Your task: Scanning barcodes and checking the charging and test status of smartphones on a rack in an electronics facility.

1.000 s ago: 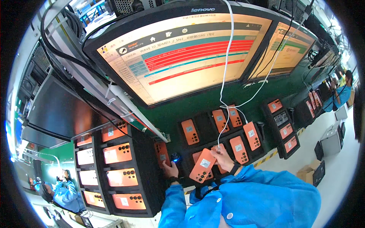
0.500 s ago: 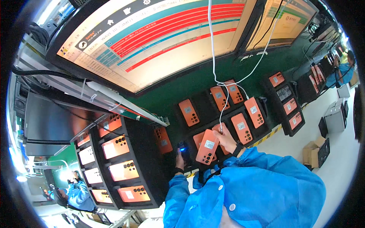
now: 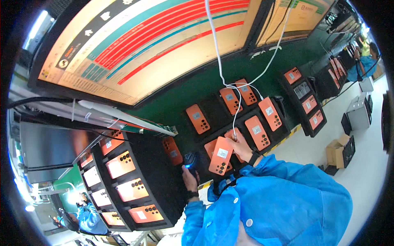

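Observation:
My left hand [image 3: 190,179] is closed around a dark handheld scanner [image 3: 191,159] with a lit blue light. To its right, my right hand [image 3: 242,149] grips an orange phone [image 3: 222,154] by its upper edge, back side up, showing a white label and black camera rings. A white cable [image 3: 235,119] hangs down to my right fingertips; whether it plugs into this phone or one behind it, I cannot tell. Beneath the held phone, other orange phones are partly hidden in a black foam tray [image 3: 213,138]. Another cable end meets an orange phone [image 3: 269,111] farther right.
A large monitor [image 3: 164,45] leans over the green bench, with a second screen [image 3: 293,18] beside it. Black racks of orange phones [image 3: 132,190] stand at left, and a smaller tray [image 3: 305,127] at right. Co-workers in blue [image 3: 91,218] sit at far left and far right [image 3: 366,64].
The whole view has shifted slightly left. My left hand has turned the scanner, so more of its head shows. My right hand keeps the phone in nearly the same place.

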A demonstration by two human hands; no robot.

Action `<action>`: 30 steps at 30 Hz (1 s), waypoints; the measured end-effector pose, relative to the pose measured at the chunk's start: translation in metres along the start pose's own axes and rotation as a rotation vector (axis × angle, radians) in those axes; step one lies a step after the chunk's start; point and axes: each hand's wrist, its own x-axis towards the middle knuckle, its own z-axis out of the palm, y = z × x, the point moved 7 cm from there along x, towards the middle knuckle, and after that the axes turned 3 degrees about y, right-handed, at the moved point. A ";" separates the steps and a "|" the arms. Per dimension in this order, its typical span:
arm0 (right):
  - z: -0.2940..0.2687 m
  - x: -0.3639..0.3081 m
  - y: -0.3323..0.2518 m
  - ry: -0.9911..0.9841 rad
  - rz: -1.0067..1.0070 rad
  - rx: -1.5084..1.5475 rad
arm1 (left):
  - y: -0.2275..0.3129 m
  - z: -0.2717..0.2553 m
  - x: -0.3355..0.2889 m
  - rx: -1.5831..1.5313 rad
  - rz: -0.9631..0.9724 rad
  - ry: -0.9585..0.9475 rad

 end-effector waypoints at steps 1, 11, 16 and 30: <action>0.002 0.000 -0.005 -0.037 -0.027 -0.017 | 0.014 -0.003 -0.025 -0.002 0.029 -0.033; 0.026 0.006 -0.023 -0.093 -0.082 -0.302 | 0.031 0.036 -0.096 0.010 0.198 -0.076; 0.036 0.003 -0.032 -0.125 -0.116 -0.270 | 0.037 0.035 -0.099 0.095 0.316 -0.069; 0.041 0.009 -0.003 -0.194 -0.194 -0.419 | 0.035 0.038 -0.099 0.089 0.222 -0.083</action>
